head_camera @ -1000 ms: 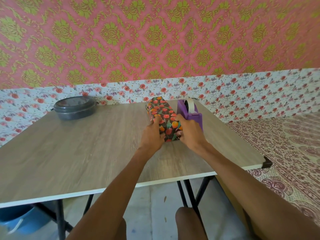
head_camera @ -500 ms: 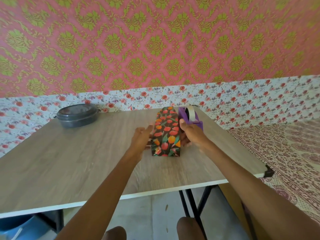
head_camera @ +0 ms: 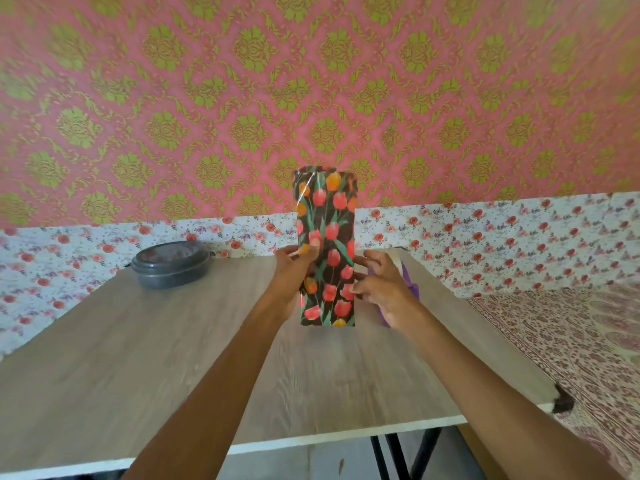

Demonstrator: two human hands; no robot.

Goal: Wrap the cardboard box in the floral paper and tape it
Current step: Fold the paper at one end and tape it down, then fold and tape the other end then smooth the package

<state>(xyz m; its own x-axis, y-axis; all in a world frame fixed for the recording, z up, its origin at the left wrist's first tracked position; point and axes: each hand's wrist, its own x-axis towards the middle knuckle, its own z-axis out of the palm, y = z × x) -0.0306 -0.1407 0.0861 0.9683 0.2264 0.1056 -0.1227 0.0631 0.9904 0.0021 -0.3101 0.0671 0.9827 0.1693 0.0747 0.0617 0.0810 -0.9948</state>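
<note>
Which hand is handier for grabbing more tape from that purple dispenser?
Right, probably. The right hand sits just in front of the purple tape dispenser, with only its fingertips on the wrapped box. The left hand grips the box's left side and could steady it.

The purple tape dispenser sits mostly hidden behind the right hand and wrapped box.
</note>
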